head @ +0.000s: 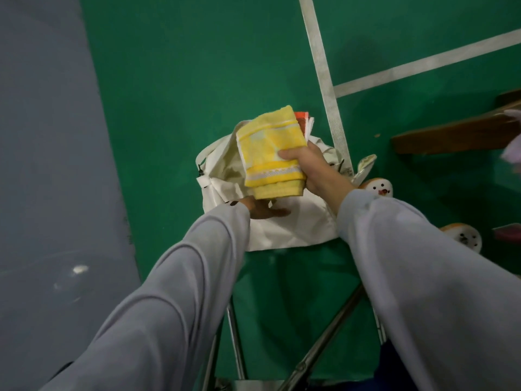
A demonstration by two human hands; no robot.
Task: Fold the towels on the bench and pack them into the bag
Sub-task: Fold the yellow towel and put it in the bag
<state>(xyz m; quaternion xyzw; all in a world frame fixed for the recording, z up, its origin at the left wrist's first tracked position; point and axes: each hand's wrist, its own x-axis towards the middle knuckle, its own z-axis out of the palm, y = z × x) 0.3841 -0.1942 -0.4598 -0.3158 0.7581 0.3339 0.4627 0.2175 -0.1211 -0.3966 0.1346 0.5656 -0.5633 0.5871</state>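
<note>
A white fabric bag [293,230] lies open on the green floor. My right hand [313,167] grips a stack of folded towels above the bag's mouth: a yellow towel [267,153] with white trim on top, and an orange and white one [303,119] peeking out behind it. My left hand [262,208] holds the near edge of the bag's opening, mostly hidden under the yellow towel and my grey sleeve.
A brown wooden bench [456,134] stands at the right with a pale pink cloth [514,153] at its edge. Two slippers with faces [379,187] lie right of the bag. Metal legs [324,342] cross below. White court lines [324,80] mark the floor.
</note>
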